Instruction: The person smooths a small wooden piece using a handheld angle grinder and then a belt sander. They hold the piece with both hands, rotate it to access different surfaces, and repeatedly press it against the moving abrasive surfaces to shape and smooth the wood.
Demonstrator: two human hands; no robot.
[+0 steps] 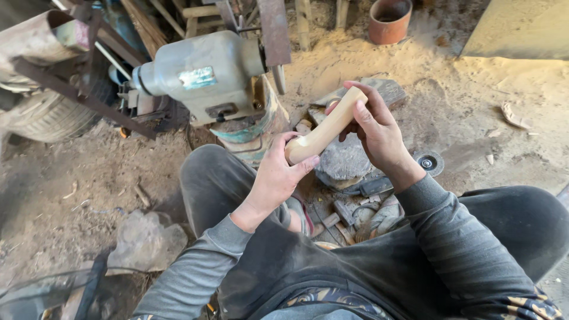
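Okay: far left, a worn tyre (50, 115) lies on the dirt floor (89, 178). Next over, a grey bench grinder motor (201, 74) sits on a paint-stained stand. Left hand (275, 178) is closed around the lower end of a pale curved wooden piece (325, 127); right hand (376, 127) grips its upper end, thumb along the side. Piece held tilted, above the knees. Below it a flat stone (344, 160), then an abrasive disc (428, 162) on the ground. Terracotta pot (389, 21) top right, sawdust around.
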